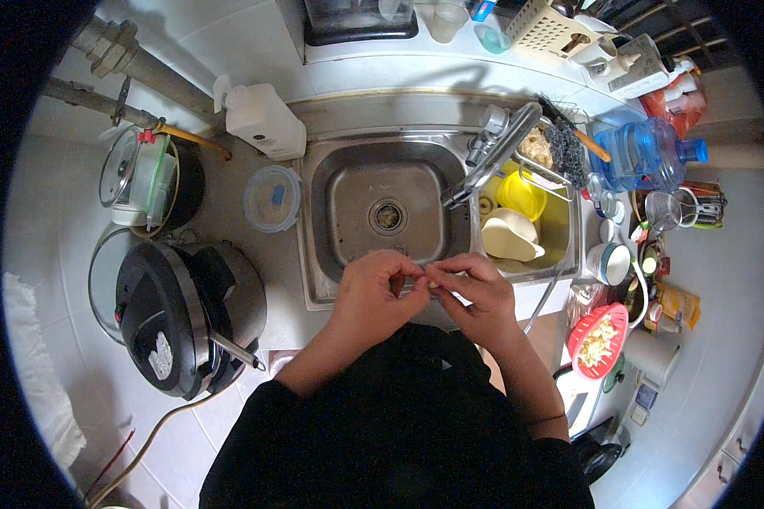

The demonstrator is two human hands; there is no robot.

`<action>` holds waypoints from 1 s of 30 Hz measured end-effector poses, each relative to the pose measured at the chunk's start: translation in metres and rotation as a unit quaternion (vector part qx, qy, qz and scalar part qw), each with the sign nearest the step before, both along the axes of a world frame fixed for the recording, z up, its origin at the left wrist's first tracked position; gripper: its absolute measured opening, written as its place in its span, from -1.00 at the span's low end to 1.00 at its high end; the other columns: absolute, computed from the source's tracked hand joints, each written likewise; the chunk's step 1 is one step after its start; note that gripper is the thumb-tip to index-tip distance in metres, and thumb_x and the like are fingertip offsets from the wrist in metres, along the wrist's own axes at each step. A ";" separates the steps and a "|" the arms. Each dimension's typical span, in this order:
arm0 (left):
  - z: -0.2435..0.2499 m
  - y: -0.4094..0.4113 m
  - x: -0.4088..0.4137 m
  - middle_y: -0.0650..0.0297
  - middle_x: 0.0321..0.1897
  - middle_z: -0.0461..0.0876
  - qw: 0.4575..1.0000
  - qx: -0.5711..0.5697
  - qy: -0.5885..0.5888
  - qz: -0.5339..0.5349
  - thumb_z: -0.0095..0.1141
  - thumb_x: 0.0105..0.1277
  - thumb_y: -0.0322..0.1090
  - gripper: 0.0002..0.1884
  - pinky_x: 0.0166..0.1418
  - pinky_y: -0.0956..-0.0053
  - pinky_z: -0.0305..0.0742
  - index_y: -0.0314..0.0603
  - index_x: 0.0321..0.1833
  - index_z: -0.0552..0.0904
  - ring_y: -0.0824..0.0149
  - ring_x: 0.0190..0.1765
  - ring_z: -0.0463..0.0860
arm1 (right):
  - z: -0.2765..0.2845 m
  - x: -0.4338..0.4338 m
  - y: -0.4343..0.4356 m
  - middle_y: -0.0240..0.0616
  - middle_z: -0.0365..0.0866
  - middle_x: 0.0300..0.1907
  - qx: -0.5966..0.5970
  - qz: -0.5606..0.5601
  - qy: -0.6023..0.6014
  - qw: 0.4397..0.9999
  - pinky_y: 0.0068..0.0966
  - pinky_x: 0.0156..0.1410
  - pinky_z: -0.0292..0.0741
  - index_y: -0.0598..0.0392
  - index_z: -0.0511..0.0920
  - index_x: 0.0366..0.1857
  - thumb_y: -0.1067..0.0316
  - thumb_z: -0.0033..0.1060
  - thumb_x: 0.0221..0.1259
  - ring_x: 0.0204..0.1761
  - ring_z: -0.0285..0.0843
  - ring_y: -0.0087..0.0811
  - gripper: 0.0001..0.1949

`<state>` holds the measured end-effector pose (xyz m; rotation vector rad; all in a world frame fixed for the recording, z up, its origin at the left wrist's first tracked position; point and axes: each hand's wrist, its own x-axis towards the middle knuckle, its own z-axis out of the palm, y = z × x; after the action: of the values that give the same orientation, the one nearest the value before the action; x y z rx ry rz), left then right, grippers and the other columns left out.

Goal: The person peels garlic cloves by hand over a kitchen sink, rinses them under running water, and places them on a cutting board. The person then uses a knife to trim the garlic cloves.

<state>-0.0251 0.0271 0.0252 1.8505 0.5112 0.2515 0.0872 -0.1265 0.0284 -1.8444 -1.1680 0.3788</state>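
My left hand and my right hand meet fingertip to fingertip over the front rim of the stainless steel sink basin. Between them they pinch a small pale item, mostly covered by the fingers and too small to name. Only some residue shows around the drain strainer in the basin. A chrome faucet reaches over from the right. In the second, smaller basin, a yellow plastic bowl and a cream-coloured container lie beside each other.
An electric pressure cooker stands at left, near a round lidded container and a white pump jug. On the right are a blue water bottle, a white cup and a red colander holding pale chopped pieces.
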 end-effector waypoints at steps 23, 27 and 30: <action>0.000 -0.002 -0.005 0.37 -0.57 0.55 0.999 -0.033 -0.001 -0.004 0.41 0.19 -0.36 -0.89 -0.48 0.55 0.24 -0.20 -0.33 0.73 0.54 -0.53 0.40 | -0.005 -0.004 -0.002 -0.23 0.69 -0.13 0.002 -0.048 0.128 0.991 -0.50 -0.11 0.67 0.00 0.73 -0.06 0.50 0.46 0.08 -0.14 0.70 -0.35 -0.69; 0.001 -0.003 -0.004 0.29 -0.62 0.51 1.000 -0.013 0.007 0.000 0.37 0.12 -0.36 -0.88 -0.49 0.48 0.28 -0.20 -0.37 0.69 0.45 -0.58 0.43 | -0.007 -0.005 -0.001 -0.25 0.70 -0.16 0.000 -0.044 0.103 0.994 -0.46 -0.12 0.65 -0.02 0.74 -0.07 0.49 0.48 0.06 -0.15 0.70 -0.31 -0.70; 0.001 -0.004 -0.002 0.26 -0.64 0.49 1.000 -0.022 0.022 0.003 0.35 0.09 -0.36 -0.87 -0.49 0.45 0.31 -0.21 -0.40 0.65 0.41 -0.59 0.45 | -0.006 -0.005 -0.003 -0.20 0.66 -0.06 -0.018 -0.022 0.101 0.995 -0.55 -0.01 0.73 0.08 0.72 -0.04 0.61 0.43 0.07 -0.06 0.71 -0.42 -0.67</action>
<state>-0.0274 0.0231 0.0260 1.8151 0.5483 0.2033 0.0818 -0.1292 0.0227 -1.8124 -0.9873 0.5499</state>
